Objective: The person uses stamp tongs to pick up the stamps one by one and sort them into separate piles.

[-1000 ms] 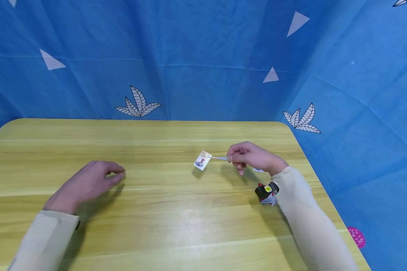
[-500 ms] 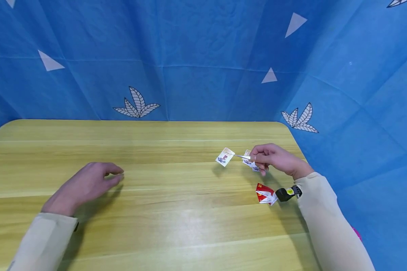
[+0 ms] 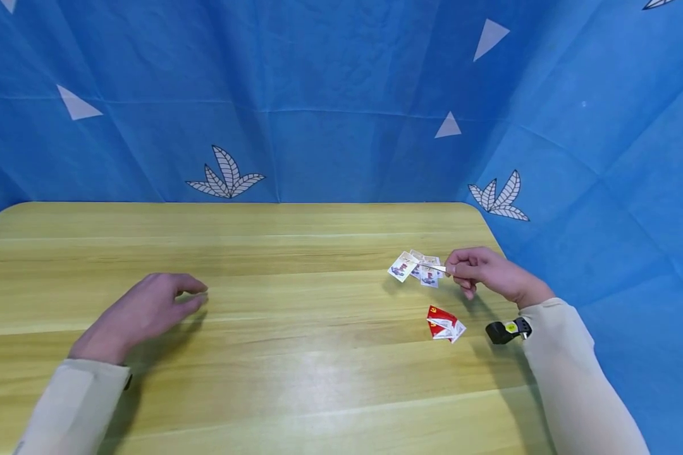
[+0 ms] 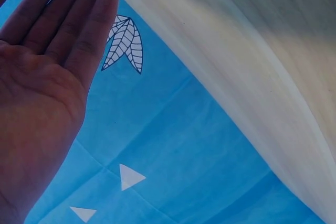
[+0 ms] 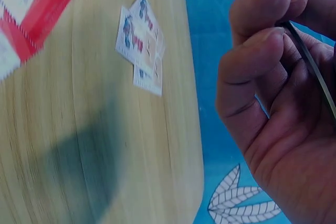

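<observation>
Between the thumb and fingers of my right hand [image 3: 492, 273] is a pair of tweezers [image 3: 435, 268], whose dark metal arm [image 5: 315, 72] runs across the palm in the right wrist view. At the tips of the tweezers a pale stamp [image 3: 401, 267] with a small coloured picture is held, over the left side of a small pile of similar stamps [image 3: 430, 279]. That pile lies overlapped on the table in the right wrist view too. My left hand [image 3: 142, 313] holds nothing, its fingers loosely bent, above the left part of the table; the left wrist view shows its palm [image 4: 42, 93].
Nearer to me than the pale stamps lies a group of red and white stamps [image 3: 441, 322], overlapping one another. The wooden table [image 3: 296, 354] meets a blue patterned cloth [image 3: 341, 145] at the back and right. A black wrist camera [image 3: 503, 332] sits at my right wrist.
My right hand has moved right with the tweezers and the pale stamp, which now reaches the pile of pale stamps. The red stamps have come into full view. My left hand stays put.
</observation>
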`<action>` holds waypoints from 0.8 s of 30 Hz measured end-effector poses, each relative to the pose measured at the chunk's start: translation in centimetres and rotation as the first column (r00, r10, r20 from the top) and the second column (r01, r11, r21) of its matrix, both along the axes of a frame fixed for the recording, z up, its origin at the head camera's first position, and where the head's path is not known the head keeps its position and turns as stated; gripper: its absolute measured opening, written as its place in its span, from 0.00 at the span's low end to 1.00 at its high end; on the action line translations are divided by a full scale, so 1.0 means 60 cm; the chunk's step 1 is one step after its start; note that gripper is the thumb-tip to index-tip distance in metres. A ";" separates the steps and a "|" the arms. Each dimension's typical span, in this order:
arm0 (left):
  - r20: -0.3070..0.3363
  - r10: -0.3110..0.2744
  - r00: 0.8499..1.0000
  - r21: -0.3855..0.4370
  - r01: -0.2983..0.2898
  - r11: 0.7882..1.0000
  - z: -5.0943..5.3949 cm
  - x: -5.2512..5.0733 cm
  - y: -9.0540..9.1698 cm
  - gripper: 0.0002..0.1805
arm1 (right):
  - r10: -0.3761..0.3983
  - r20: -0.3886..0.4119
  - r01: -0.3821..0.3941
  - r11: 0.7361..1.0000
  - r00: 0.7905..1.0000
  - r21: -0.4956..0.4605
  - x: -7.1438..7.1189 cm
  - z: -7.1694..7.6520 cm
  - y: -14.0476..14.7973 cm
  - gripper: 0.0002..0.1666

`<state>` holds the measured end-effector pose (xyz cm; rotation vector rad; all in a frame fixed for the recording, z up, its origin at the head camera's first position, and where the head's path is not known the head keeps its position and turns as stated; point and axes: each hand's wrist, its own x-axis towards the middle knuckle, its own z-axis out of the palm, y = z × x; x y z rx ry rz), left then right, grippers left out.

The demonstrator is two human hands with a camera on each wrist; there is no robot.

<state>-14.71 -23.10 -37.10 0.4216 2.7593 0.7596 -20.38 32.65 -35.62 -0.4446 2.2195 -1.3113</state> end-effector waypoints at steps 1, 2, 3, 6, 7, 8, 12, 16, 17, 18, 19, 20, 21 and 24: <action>-0.003 -0.002 1.000 0.001 0.002 1.000 0.000 0.000 0.000 0.19 | -0.004 -0.002 0.004 1.000 1.000 0.005 0.001 0.000 0.003 0.16; -0.004 -0.003 1.000 0.000 0.003 1.000 0.001 0.000 0.001 0.19 | -0.009 -0.004 0.009 1.000 1.000 0.011 0.001 0.000 0.007 0.15; -0.007 -0.004 1.000 -0.001 0.004 1.000 0.001 -0.001 0.001 0.19 | -0.015 -0.003 0.015 1.000 1.000 0.017 0.002 0.001 0.010 0.15; -0.003 0.000 1.000 -0.008 0.000 1.000 0.002 0.000 0.001 0.19 | -0.018 0.009 0.018 0.999 1.000 0.030 0.001 0.000 0.022 0.15; -0.001 0.002 1.000 -0.010 -0.002 1.000 0.002 0.000 0.001 0.19 | -0.022 0.018 0.021 0.999 1.000 0.035 0.001 0.000 0.026 0.15; 0.002 0.006 1.000 -0.011 -0.006 1.000 0.002 0.000 0.001 0.19 | -0.023 0.026 0.022 0.999 0.999 0.039 0.000 -0.002 0.029 0.16; 0.000 0.010 1.000 -0.010 -0.010 1.000 0.001 0.001 0.002 0.19 | -0.029 0.054 0.026 0.999 0.998 0.044 -0.004 -0.012 0.041 0.17; -0.006 0.009 1.000 -0.013 -0.009 1.000 0.001 0.002 0.003 0.18 | -0.034 0.057 0.031 0.999 0.998 0.041 -0.008 -0.022 0.051 0.17; -0.006 0.010 1.000 -0.014 -0.010 1.000 0.001 0.002 0.004 0.19 | -0.036 0.057 0.033 0.998 0.998 0.046 -0.010 -0.025 0.053 0.17; -0.006 0.011 1.000 -0.014 -0.012 1.000 0.001 0.002 0.004 0.19 | -0.042 0.060 0.039 0.998 0.997 0.050 -0.010 -0.028 0.054 0.16; -0.007 0.013 1.000 -0.015 -0.013 1.000 0.001 0.002 0.004 0.19 | -0.047 0.063 0.044 0.998 0.997 0.054 -0.011 -0.030 0.054 0.16; -0.005 0.014 1.000 -0.014 -0.014 1.000 0.001 0.002 0.005 0.19 | -0.050 0.068 0.046 0.997 0.996 0.058 -0.012 -0.032 0.055 0.16; -0.004 0.015 1.000 -0.014 -0.015 1.000 0.001 0.002 0.006 0.19 | -0.053 0.074 0.048 0.997 0.996 0.064 -0.013 -0.035 0.056 0.16; -0.007 0.017 1.000 -0.015 -0.017 1.000 0.000 0.002 0.007 0.19 | -0.057 0.089 0.051 0.996 0.994 0.077 -0.015 -0.040 0.057 0.16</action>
